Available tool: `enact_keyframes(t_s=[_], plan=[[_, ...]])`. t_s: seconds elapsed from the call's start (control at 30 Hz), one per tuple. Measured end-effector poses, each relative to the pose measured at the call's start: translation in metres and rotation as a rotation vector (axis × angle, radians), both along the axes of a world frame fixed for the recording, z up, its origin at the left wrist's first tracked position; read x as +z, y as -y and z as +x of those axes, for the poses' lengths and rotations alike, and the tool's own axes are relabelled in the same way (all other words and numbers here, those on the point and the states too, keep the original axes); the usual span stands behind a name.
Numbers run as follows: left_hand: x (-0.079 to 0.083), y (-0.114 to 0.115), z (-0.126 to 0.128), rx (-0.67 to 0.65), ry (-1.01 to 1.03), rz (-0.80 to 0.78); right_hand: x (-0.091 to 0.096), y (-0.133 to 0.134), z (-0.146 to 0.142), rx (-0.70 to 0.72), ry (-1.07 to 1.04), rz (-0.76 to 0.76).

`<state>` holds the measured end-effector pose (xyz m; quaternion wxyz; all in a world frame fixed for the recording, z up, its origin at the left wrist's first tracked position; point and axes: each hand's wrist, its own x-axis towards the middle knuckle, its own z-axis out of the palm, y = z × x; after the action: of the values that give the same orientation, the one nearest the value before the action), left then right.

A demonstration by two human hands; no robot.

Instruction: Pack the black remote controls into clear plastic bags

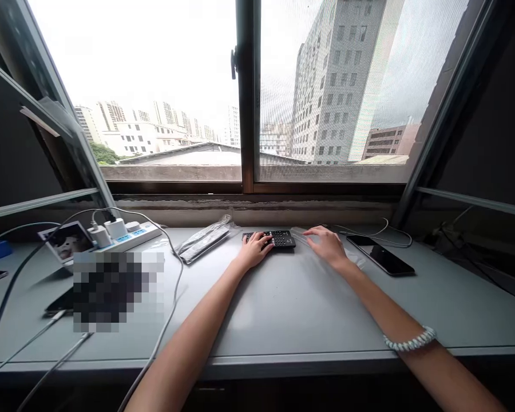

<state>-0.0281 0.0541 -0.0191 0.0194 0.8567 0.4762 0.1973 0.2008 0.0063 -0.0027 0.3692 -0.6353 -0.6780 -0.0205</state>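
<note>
A black remote control with rows of small buttons lies sideways on the grey desk. My left hand is on its left end, fingers over the buttons and thumb along the near edge, holding it. To the right of the remote, my right hand hovers over or rests on a thin clear plastic bag, its fingers bent and apart. Whether those fingertips touch the plastic I cannot tell. Farther left lies a dark, long item in clear plastic wrapping.
A black phone lies right of my right hand, with a white cable behind it. At left stand a power strip with plugs and a small picture. Cables cross the desk's left side. The window is behind.
</note>
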Motion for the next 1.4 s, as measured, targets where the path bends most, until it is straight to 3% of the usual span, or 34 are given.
enact_keyframes(t_s=[0.73, 1.4], plan=[[-0.003, 0.002, 0.003, 0.034, -0.012, -0.004, -0.014, -0.009, -0.003, 0.068, -0.136, 0.004], [-0.003, -0.002, 0.001, 0.046, -0.057, -0.018, -0.014, -0.008, -0.006, 0.109, -0.100, -0.050]])
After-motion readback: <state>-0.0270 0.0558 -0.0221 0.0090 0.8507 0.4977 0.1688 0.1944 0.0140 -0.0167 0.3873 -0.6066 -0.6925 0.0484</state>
